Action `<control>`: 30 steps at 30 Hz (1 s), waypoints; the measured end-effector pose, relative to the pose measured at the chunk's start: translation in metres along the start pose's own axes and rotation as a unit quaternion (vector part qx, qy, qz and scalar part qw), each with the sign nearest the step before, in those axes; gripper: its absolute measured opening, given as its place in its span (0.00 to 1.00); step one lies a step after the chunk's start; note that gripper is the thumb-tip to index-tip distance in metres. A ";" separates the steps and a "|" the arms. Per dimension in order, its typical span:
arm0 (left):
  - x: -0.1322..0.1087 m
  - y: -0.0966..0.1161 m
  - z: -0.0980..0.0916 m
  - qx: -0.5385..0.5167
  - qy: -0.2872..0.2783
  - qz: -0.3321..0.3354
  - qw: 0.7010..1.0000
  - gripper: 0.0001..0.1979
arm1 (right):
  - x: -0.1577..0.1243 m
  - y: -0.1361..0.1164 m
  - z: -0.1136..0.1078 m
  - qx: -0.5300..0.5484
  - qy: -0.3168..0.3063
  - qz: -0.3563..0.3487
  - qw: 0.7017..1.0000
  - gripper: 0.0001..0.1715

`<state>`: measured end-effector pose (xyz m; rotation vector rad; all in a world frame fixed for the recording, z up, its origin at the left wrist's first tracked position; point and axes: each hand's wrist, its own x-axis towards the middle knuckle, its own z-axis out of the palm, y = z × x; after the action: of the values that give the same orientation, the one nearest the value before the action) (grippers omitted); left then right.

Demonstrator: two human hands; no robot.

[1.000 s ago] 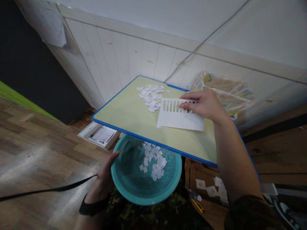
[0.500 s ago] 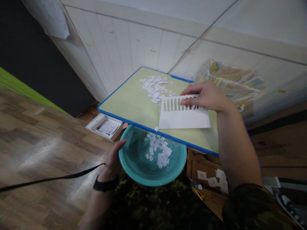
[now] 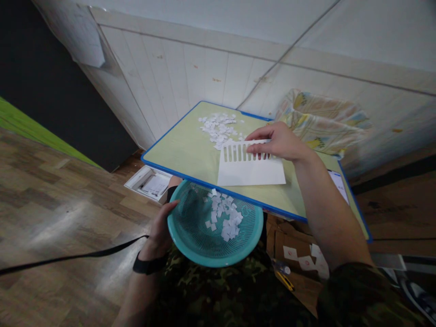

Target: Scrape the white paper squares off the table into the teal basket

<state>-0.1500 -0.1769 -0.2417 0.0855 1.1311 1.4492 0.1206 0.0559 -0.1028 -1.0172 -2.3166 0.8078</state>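
My right hand (image 3: 275,141) pinches the slotted upper edge of a white card (image 3: 251,173), fingers and thumb on either side of it. The card's lower edge rests near the front rim of the yellow-green table (image 3: 180,145). Behind it lies a pile of small white paper pieces (image 3: 218,128). My left hand (image 3: 162,225) grips the left rim of a turquoise plastic colander (image 3: 215,260), thumb over the rim and the other fingers hidden. The colander sits just below the table's blue edge. Several paper squares (image 3: 231,227) lie inside it.
A basket with a patterned lining (image 3: 327,120) stands at the table's back right, near a phone (image 3: 338,185). Below are an open white box (image 3: 148,184), a cardboard box with labelled cards (image 3: 306,262) and a yellow cutter (image 3: 284,280).
My right hand has moved the card slightly left along the table edge. The paper square at the edge has gone from the table. My left hand still holds the colander.
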 end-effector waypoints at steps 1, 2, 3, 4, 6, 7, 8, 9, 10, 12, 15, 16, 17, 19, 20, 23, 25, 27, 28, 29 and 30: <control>-0.001 0.001 0.001 0.003 0.001 -0.001 1.000 0.10 | 0.000 0.002 -0.002 0.002 0.002 0.003 1.000 0.28; -0.001 0.001 0.002 0.007 0.003 -0.003 1.000 0.10 | 0.000 0.006 -0.007 0.000 0.013 0.008 1.000 0.28; -0.001 0.002 0.003 0.010 0.006 -0.005 1.000 0.11 | 0.000 0.011 -0.012 -0.006 0.035 0.014 0.999 0.27; -0.001 0.002 0.003 0.012 0.011 -0.007 1.000 0.11 | 0.000 0.019 -0.019 -0.015 0.066 0.020 0.998 0.26; 0.000 0.003 0.003 0.011 0.022 -0.015 1.000 0.11 | 0.001 0.037 -0.032 -0.039 0.145 0.023 0.988 0.25; 0.000 0.003 0.003 0.010 0.027 -0.018 0.999 0.12 | 0.003 0.046 -0.038 -0.047 0.174 0.023 0.983 0.25; 0.000 0.003 0.003 0.010 0.030 -0.021 0.999 0.12 | 0.004 0.055 -0.042 -0.055 0.201 0.021 0.978 0.24; 0.000 0.003 0.003 0.011 0.032 -0.023 0.999 0.12 | 0.005 0.062 -0.045 -0.066 0.217 0.022 0.974 0.23; 0.000 0.003 0.004 0.013 0.034 -0.024 0.999 0.11 | 0.006 0.067 -0.046 -0.075 0.225 0.023 0.971 0.22; 0.000 0.003 0.005 0.018 0.037 -0.024 0.999 0.11 | 0.008 0.072 -0.044 -0.088 0.221 0.020 0.971 0.19; -0.001 0.003 0.006 0.025 0.037 -0.024 0.999 0.10 | 0.011 0.069 -0.037 -0.090 0.202 0.014 0.975 0.18; -0.001 0.003 0.006 0.028 0.039 -0.024 0.999 0.10 | 0.012 0.067 -0.035 -0.092 0.202 0.015 0.975 0.18; -0.001 0.002 0.005 0.030 0.042 -0.024 0.998 0.09 | 0.013 0.065 -0.033 -0.095 0.205 0.019 0.974 0.18; 0.000 0.002 0.003 0.033 0.039 -0.023 0.998 0.08 | 0.014 0.063 -0.030 -0.103 0.213 0.025 0.971 0.18; 0.001 0.001 0.002 0.034 0.037 -0.020 0.999 0.08 | 0.015 0.062 -0.029 -0.107 0.215 0.027 0.970 0.17; 0.002 0.000 -0.001 0.035 0.027 -0.014 0.999 0.06 | 0.014 0.060 -0.029 -0.101 0.208 0.032 0.972 0.17; 0.002 0.000 -0.002 0.033 0.023 -0.016 0.999 0.07 | 0.011 0.058 -0.031 -0.085 0.187 0.038 0.978 0.18; 0.002 -0.001 -0.001 0.033 0.021 -0.020 0.999 0.08 | 0.007 0.054 -0.034 -0.063 0.159 0.044 0.984 0.20; 0.002 -0.001 0.000 0.035 0.026 -0.022 0.999 0.08 | 0.005 0.052 -0.035 -0.054 0.150 0.045 0.986 0.21; 0.001 0.000 0.000 0.038 0.032 -0.023 0.999 0.08 | 0.004 0.051 -0.037 -0.048 0.146 0.044 0.987 0.21; 0.001 -0.001 0.001 0.040 0.037 -0.023 0.998 0.07 | 0.003 0.050 -0.037 -0.046 0.148 0.043 0.987 0.22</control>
<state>-0.1490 -0.1753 -0.2419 0.0617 1.2446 1.3750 0.1663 0.0979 -0.1097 -1.1959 -2.0835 0.5440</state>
